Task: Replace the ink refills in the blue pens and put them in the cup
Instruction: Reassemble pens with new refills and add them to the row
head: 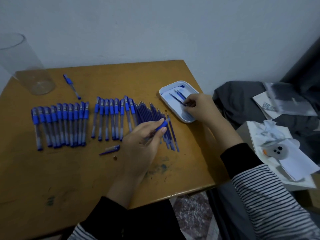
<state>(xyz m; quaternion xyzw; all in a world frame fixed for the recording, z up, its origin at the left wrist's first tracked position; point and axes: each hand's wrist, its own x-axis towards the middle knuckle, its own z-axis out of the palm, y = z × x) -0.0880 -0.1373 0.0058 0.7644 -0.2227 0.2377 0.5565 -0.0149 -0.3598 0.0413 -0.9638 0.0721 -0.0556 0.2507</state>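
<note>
The wooden counter [69, 170] carries everything. The tall clear cup [26, 66] stands at its far left corner with no pens showing inside, so most of the task seems to lie ahead. Capped blue pens [60, 125] lie in two rows across the middle, and one lone pen [71, 86] lies nearer the far edge. A fan of bare refills [147, 111] lies just right of the rows, and the white tray [180, 82], smeared with blue ink, sits by the far right edge. The left grip [142, 144] is closed round an uncapped pen [161, 125], its blue rubber sleeve poking out over the refills. The right grip [200, 106] reaches into the tray, its fingers pinching a thin dark refill [180, 101] beside two or three others lying there. I take this to be a spent refill being discarded. It is best laid flat along the others with the inky tip pointing away from the fingers. The left grip should keep the barrel steady and angled so nothing slips out. A fresh refill from the fan should then be taken by its middle and fed straight in without forcing it. A loose cap [112, 148] and a tiny brown piece [115, 158] wait near the middle of the counter, toward the near edge. They should stay within reach for closing the pen before it goes across to the cup. Any print on the pen clips is too small to read, and no brand or label is legible anywhere.
</note>
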